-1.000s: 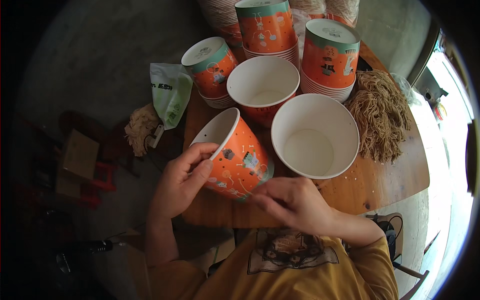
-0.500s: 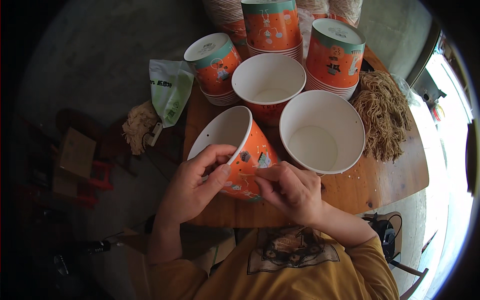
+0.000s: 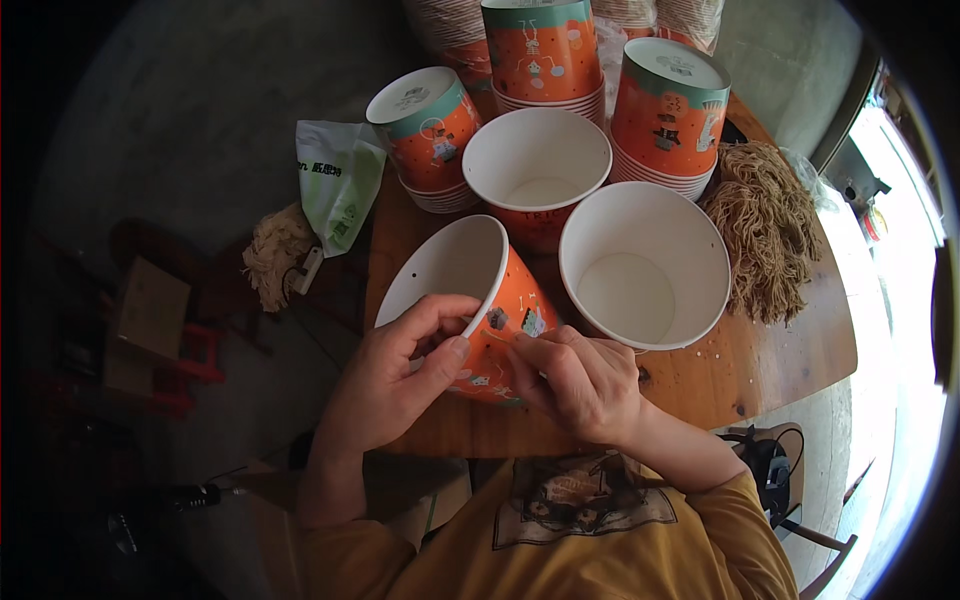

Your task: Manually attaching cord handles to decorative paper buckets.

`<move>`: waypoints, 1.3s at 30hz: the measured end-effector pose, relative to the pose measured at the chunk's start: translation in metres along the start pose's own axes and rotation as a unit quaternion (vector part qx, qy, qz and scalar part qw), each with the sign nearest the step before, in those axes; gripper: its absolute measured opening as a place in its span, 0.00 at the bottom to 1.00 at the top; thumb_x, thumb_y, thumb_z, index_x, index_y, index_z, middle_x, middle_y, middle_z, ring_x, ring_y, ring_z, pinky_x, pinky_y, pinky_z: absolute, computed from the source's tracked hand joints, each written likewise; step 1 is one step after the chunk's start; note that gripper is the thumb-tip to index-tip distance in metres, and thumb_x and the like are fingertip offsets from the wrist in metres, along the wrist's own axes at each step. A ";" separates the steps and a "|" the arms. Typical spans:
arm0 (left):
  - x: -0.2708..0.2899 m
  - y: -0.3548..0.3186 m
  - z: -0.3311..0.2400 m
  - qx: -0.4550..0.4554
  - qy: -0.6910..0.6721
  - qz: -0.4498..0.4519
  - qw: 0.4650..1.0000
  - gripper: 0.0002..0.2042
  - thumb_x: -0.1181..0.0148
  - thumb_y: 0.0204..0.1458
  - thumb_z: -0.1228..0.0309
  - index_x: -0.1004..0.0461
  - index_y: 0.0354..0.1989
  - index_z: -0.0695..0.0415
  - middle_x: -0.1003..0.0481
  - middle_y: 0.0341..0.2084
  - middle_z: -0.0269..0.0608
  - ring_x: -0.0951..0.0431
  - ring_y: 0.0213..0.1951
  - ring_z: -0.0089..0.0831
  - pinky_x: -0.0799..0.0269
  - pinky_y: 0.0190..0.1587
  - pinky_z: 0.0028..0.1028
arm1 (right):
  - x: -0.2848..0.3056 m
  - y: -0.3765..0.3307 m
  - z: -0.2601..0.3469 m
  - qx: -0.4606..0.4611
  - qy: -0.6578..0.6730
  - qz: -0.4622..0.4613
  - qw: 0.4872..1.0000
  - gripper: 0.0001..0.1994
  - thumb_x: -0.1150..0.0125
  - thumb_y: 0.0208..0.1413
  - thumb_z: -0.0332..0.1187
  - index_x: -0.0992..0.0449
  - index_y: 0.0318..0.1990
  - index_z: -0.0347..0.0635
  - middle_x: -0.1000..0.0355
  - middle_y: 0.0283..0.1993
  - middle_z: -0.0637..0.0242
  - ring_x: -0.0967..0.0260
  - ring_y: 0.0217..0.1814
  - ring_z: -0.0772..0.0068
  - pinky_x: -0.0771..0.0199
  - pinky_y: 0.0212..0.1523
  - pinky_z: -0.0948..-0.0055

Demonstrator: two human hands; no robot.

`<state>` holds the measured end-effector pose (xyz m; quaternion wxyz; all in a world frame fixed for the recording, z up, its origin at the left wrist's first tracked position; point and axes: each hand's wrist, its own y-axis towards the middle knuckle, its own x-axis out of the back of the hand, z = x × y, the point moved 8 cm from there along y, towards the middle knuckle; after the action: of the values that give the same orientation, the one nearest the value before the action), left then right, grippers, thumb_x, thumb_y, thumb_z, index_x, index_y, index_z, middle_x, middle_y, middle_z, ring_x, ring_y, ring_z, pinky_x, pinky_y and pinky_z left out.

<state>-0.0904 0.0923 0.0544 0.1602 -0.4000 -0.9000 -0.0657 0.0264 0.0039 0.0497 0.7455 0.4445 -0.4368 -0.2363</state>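
My left hand (image 3: 405, 375) holds the rim of a tilted orange paper bucket (image 3: 450, 262), its thumb on the printed outside and its fingers over the edge, inside. The bucket has a white interior with a small punched hole near the rim. Against its orange side, my right hand (image 3: 582, 385) is closed in a pinch on a thin pale cord (image 3: 500, 338), mostly hidden by the fingers. Two more buckets stand upright just beyond: one at the right (image 3: 645, 265) and one in the middle (image 3: 538, 160), both with white insides.
Upside-down stacks of orange buckets stand at the back left (image 3: 425, 130), back middle (image 3: 545, 55) and back right (image 3: 670, 115). A tan cord bundle (image 3: 765, 230) lies on the wooden table's (image 3: 720, 385) right side. Left of it hang a white-green bag (image 3: 340, 190) and pale cords (image 3: 278, 255).
The held bucket and both hands have shifted very slightly. My right hand has turned a little, its fingers still pinched by the bucket's side. The other buckets stay put.
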 end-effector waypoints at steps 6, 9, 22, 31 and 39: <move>-0.001 0.003 0.000 0.002 -0.013 0.002 1.000 0.13 0.52 0.60 0.76 0.34 0.53 0.62 0.27 0.37 0.35 0.29 0.40 0.17 0.30 0.44 0.22 | -0.004 0.000 -0.001 0.002 -0.005 0.022 1.000 0.13 0.33 0.39 0.22 0.27 0.35 0.41 0.34 0.21 0.73 0.36 0.16 0.78 0.38 0.17 0.77; 0.000 0.002 0.002 0.002 -0.007 -0.002 1.000 0.13 0.52 0.60 0.75 0.34 0.53 0.62 0.28 0.36 0.33 0.30 0.37 0.16 0.31 0.42 0.20 | -0.004 0.001 0.002 0.007 -0.003 0.023 1.000 0.13 0.34 0.40 0.23 0.28 0.35 0.42 0.35 0.21 0.73 0.37 0.16 0.79 0.39 0.17 0.77; -0.017 0.005 0.000 -0.003 0.003 0.030 1.000 0.11 0.53 0.61 0.75 0.33 0.51 0.63 0.27 0.34 0.33 0.29 0.39 0.17 0.31 0.42 0.22 | -0.002 -0.006 0.001 0.017 -0.012 0.023 1.000 0.12 0.33 0.43 0.25 0.28 0.36 0.40 0.35 0.22 0.73 0.35 0.17 0.78 0.37 0.16 0.76; -0.044 0.005 -0.021 -0.139 0.297 -0.026 0.944 0.07 0.46 0.52 0.82 0.33 0.38 0.60 0.28 0.28 0.45 0.25 0.31 0.42 0.29 0.32 0.34 | 0.023 -0.023 -0.011 -0.107 0.123 0.092 0.982 0.12 0.35 0.44 0.22 0.27 0.39 0.40 0.32 0.23 0.68 0.34 0.17 0.75 0.35 0.17 0.77; -0.047 0.007 -0.021 -0.181 0.153 -0.086 0.968 0.06 0.46 0.55 0.79 0.32 0.40 0.60 0.26 0.29 0.40 0.23 0.32 0.32 0.28 0.37 0.29 | 0.048 -0.024 -0.039 -0.233 0.245 0.198 0.920 0.10 0.41 0.51 0.22 0.28 0.42 0.39 0.27 0.33 0.64 0.28 0.26 0.72 0.29 0.27 0.75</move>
<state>-0.0510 0.0589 0.0577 0.2150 -0.3289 -0.8686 -0.3017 0.0852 -0.0258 0.0418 0.9434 0.2064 -0.2518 -0.0628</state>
